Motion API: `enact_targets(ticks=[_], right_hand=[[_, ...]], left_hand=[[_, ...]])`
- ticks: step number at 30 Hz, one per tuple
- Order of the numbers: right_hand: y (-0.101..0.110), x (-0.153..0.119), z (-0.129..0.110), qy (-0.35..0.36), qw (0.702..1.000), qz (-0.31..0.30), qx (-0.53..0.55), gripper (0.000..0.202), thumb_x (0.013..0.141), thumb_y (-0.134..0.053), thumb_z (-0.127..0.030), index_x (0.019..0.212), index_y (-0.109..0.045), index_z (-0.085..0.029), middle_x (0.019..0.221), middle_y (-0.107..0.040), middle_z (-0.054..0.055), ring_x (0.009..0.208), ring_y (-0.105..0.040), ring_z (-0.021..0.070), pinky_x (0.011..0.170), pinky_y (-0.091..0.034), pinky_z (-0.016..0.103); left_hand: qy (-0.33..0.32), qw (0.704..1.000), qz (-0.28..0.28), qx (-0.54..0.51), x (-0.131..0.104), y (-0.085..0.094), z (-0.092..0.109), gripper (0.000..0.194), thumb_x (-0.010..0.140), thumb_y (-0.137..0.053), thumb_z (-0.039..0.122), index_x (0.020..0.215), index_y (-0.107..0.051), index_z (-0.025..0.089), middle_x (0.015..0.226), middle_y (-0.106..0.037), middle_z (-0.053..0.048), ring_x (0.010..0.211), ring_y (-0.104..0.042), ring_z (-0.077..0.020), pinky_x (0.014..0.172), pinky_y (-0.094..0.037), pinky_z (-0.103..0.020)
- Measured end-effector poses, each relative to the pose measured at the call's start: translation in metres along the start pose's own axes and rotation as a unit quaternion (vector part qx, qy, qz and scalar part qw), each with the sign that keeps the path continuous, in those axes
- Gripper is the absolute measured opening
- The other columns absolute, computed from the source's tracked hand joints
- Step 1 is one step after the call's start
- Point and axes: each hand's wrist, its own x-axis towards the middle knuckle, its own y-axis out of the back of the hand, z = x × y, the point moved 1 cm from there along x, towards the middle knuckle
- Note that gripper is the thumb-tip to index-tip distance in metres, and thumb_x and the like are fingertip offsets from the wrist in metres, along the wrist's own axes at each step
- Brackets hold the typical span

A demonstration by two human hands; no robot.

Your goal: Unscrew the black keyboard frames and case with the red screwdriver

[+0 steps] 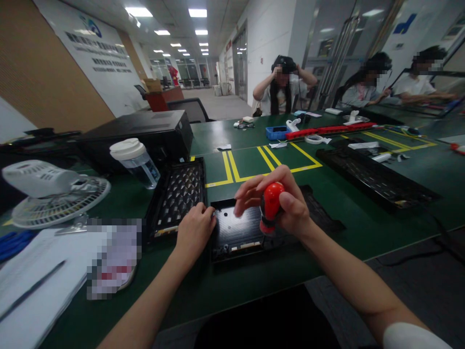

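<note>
A red tool (273,195) is clasped by the right hand (291,204), a black panel (238,227) seemingly steadied by the left hand (196,229), grip unclear.

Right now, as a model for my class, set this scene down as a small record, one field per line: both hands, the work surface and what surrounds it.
Left hand: at the left edge of a smooth black panel
Right hand: grips a red-and-black tool above that panel
Surface: green table with yellow lines
Left side: textured black panel, lidded bottle, white fan, papers with a pen
Across the table: a person, hands raised to a headset
</note>
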Motion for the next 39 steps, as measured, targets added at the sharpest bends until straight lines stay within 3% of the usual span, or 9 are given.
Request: enact_targets(ticks=[5, 14, 18, 21, 24, 28, 33, 35, 39], right_hand=[[-0.005, 0.000, 0.007, -0.012, 1.000, 0.024, -0.013, 0.018, 0.091, -0.050, -0.040, 0.100, -0.043, -0.026, 0.067, -0.060, -0.008, 0.034, -0.044, 0.0037, 0.031, -0.036, 0.014], [-0.025, 0.001, 0.000, 0.015, 0.961, 0.234, -0.147, 0.025, 0.083, -0.065, -0.021, 0.091, -0.041, -0.024, 0.080, -0.063, -0.006, 0.045, -0.058, 0.0051, 0.038, -0.045, 0.017], [-0.025, 0.002, -0.003, 0.009, 0.944, 0.282, -0.172, 0.033, 0.080, -0.069, -0.021, 0.090, -0.037, -0.024, 0.075, -0.062, -0.008, 0.042, -0.057, 0.0052, 0.038, -0.047, 0.017], [-0.022, -0.003, -0.003, 0.001, 0.951, 0.273, -0.145, 0.027, 0.085, -0.064, -0.033, 0.093, -0.039, -0.025, 0.070, -0.056, -0.009, 0.037, -0.048, 0.0037, 0.031, -0.035, 0.015], [-0.020, -0.009, -0.002, -0.012, 0.968, 0.232, -0.098, 0.025, 0.095, -0.044, -0.044, 0.109, -0.049, -0.024, 0.076, -0.056, -0.004, 0.044, -0.049, 0.0055, 0.034, -0.036, 0.019], [-0.017, -0.011, -0.003, -0.017, 0.979, 0.177, -0.101, 0.026, 0.097, -0.043, -0.038, 0.110, -0.058, -0.022, 0.084, -0.057, 0.000, 0.053, -0.055, 0.0061, 0.042, -0.041, 0.021], [-0.017, -0.005, -0.009, 0.042, 0.973, 0.162, -0.157, 0.017, 0.085, -0.064, -0.022, 0.095, -0.050, -0.022, 0.092, -0.059, -0.002, 0.068, -0.066, 0.0095, 0.065, -0.057, 0.029], [-0.019, -0.003, -0.010, 0.048, 0.970, 0.165, -0.170, 0.024, 0.082, -0.066, -0.017, 0.091, -0.045, -0.023, 0.090, -0.062, -0.003, 0.060, -0.065, 0.0075, 0.057, -0.057, 0.025], [-0.019, -0.003, -0.007, 0.025, 0.966, 0.195, -0.167, 0.024, 0.084, -0.065, -0.022, 0.093, -0.043, -0.025, 0.069, -0.056, -0.009, 0.036, -0.046, 0.0028, 0.031, -0.035, 0.014]], left_hand=[[0.001, 1.000, 0.004, -0.003, 0.000, -0.002, -0.001, 0.024, 0.092, -0.045, 0.025, 0.100, -0.066, 0.019, 0.092, -0.057, -0.008, 0.085, -0.059, -0.0227, 0.067, -0.045, -0.030], [0.003, 1.000, 0.009, -0.005, -0.001, 0.001, 0.000, 0.023, 0.092, -0.046, 0.026, 0.100, -0.066, 0.019, 0.091, -0.057, -0.008, 0.085, -0.060, -0.0230, 0.067, -0.046, -0.031], [0.004, 1.000, 0.006, -0.006, -0.001, 0.000, -0.001, 0.024, 0.092, -0.045, 0.026, 0.101, -0.066, 0.019, 0.092, -0.057, -0.008, 0.085, -0.060, -0.0231, 0.067, -0.045, -0.030], [0.001, 1.000, 0.008, -0.003, 0.000, -0.002, -0.001, 0.023, 0.092, -0.045, 0.025, 0.100, -0.066, 0.018, 0.091, -0.057, -0.008, 0.084, -0.059, -0.0228, 0.066, -0.045, -0.030], [0.000, 1.000, 0.011, -0.001, 0.000, -0.003, -0.001, 0.023, 0.092, -0.047, 0.025, 0.100, -0.066, 0.018, 0.091, -0.057, -0.008, 0.084, -0.060, -0.0228, 0.066, -0.045, -0.030], [0.000, 1.000, 0.011, -0.002, -0.001, -0.003, -0.001, 0.022, 0.092, -0.047, 0.025, 0.100, -0.066, 0.019, 0.091, -0.057, -0.007, 0.084, -0.060, -0.0226, 0.066, -0.045, -0.030], [0.000, 1.000, 0.011, -0.002, 0.000, -0.003, -0.001, 0.022, 0.092, -0.046, 0.026, 0.100, -0.066, 0.019, 0.090, -0.057, -0.007, 0.084, -0.060, -0.0229, 0.067, -0.045, -0.031], [-0.001, 1.000, 0.012, -0.003, 0.000, -0.003, -0.001, 0.022, 0.092, -0.047, 0.026, 0.100, -0.066, 0.019, 0.090, -0.057, -0.007, 0.084, -0.060, -0.0229, 0.067, -0.045, -0.031], [0.000, 1.000, 0.014, -0.004, 0.000, -0.003, -0.001, 0.021, 0.092, -0.048, 0.026, 0.100, -0.067, 0.019, 0.090, -0.057, -0.007, 0.084, -0.060, -0.0228, 0.067, -0.045, -0.031]])
